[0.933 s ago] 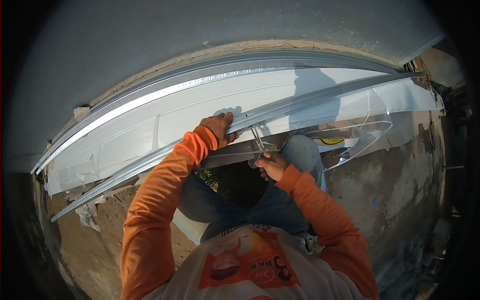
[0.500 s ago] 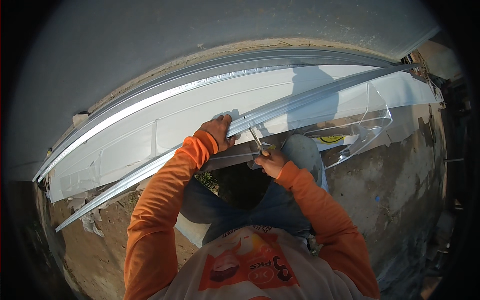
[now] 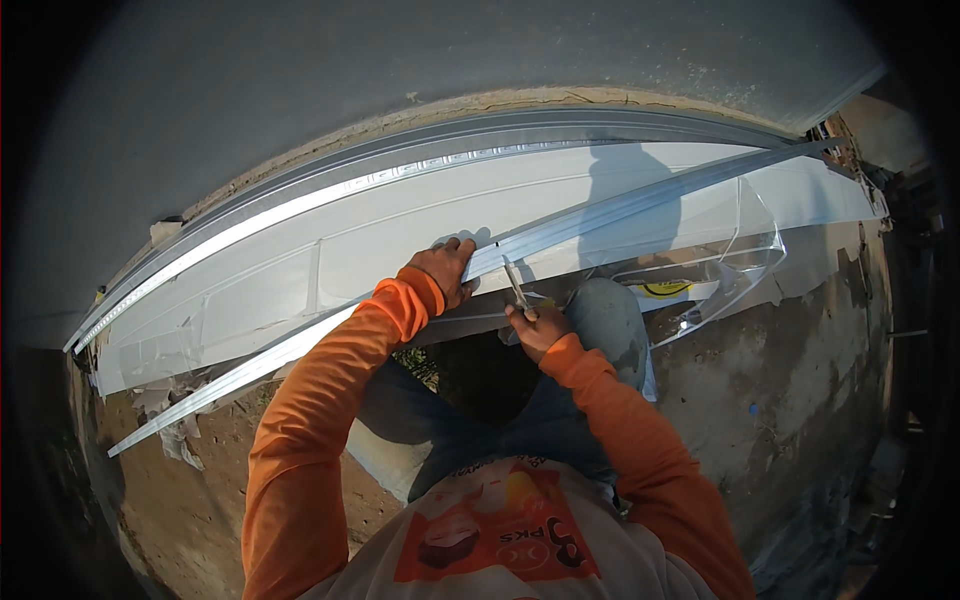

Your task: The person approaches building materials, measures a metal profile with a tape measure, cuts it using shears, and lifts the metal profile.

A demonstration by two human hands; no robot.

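A long silvery metal channel [image 3: 620, 207] lies slantwise in front of me, from the lower left to the far right. My left hand [image 3: 445, 270] is closed around it near its middle, the fingers curled over its far edge. My right hand [image 3: 538, 329] grips a pair of metal snips [image 3: 516, 283] just to the right of the left hand. The blades point away from me and meet the channel's near edge. A small dark notch or mark shows on the channel's far edge, above the blades. The snips' handles are mostly hidden in my fist.
Under the channel lies a long white panel [image 3: 400, 220], with clear plastic sheeting [image 3: 750, 235] at its right. More metal profiles [image 3: 250, 193] run along the base of a grey wall [image 3: 400, 50]. My bent knees [image 3: 612, 325] sit close to the channel, over bare ground [image 3: 760, 370].
The channel has rolled slightly, showing a flatter face toward me. The snips stay at its near edge, turned a little. My left hand keeps its hold. The whole view has shifted slightly.
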